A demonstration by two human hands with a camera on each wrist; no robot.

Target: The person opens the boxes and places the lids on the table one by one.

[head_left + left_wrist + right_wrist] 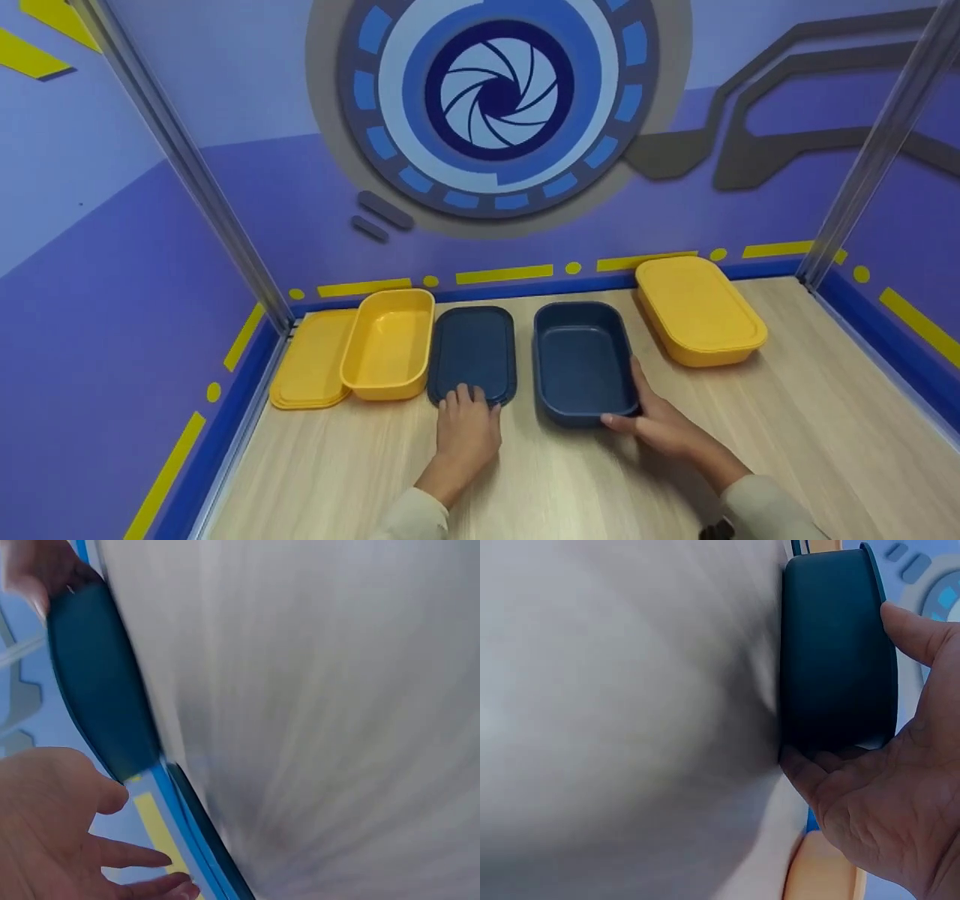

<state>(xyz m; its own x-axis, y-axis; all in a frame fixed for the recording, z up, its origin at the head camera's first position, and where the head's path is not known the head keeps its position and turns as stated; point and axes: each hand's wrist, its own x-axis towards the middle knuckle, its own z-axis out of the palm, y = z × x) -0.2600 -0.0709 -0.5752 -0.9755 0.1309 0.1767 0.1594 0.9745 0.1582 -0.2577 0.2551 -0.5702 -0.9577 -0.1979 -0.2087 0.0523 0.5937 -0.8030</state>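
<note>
On the wood-grain worktop, the right hand, fingers spread, grips a smooth navy round-cornered box; leftward, the left hand, fingers relaxed, meets a flat navy lid beside an open yellow box.

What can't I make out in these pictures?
- Closed yellow box: contents hidden by its lid, head view.
- Dark box: underside turned toward the table, every view.
- Loose yellow lid: right edge hidden by open yellow box, head view.
- Black thing by right sleeve: cut off by bottom edge, head view.
</note>
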